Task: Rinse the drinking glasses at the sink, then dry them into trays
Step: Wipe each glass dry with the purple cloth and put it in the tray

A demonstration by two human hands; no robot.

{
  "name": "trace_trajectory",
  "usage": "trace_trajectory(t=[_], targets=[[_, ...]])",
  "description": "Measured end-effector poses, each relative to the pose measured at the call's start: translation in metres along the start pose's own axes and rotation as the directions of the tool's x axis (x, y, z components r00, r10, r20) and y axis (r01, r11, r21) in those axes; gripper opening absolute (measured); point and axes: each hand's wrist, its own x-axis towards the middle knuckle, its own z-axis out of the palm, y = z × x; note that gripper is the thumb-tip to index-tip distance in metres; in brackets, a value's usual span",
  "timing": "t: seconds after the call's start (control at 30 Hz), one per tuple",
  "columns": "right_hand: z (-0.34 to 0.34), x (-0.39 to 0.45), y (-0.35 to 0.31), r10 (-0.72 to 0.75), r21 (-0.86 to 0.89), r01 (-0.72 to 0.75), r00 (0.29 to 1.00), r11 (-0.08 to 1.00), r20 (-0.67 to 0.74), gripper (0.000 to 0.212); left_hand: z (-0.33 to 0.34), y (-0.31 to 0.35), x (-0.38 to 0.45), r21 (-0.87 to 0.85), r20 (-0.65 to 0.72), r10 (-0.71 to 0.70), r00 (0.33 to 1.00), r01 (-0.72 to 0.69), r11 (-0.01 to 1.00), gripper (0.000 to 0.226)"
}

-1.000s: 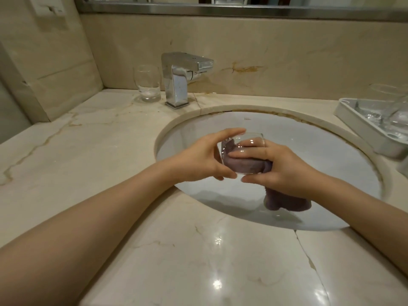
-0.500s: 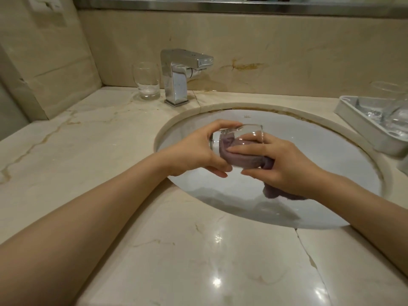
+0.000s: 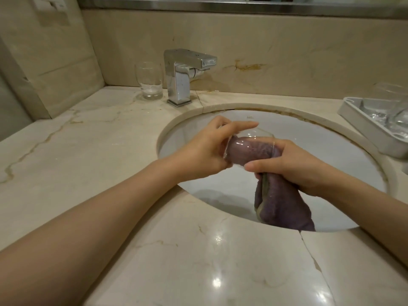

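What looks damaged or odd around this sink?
A crack splits the marble counter from the sink rim toward the near edge. A brownish stain marks the wall right of the tap.

Sink basin (image 3: 287,129) mark: we see a small dark maker's mark printed on the white inner wall just under the far rim, too small and blurred for us to read.
Wall plate (image 3: 51,9) mark: we make out a faint bluish spot, not legible.
Readable text: we find none.
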Motion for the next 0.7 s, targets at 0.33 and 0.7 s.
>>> trace_trajectory(t=[0.33, 0.7], targets=[[-0.011, -0.002, 0.012, -0.505, -0.852, 0.379, 0.847, 0.360, 0.163, 0.050, -0.006, 0.004, 0.001, -0.537, 0.281, -0.285, 0.917, 0.396, 0.745, 0.083], [-0.014, -0.002, -0.013, 0.091, 0.024, -0.094, 0.992, 0.995, 0.088, 0.030, 0.008, 0.005, -0.001, 0.197, -0.042, 0.144, 0.989, -0.133, 0.971, 0.087]])
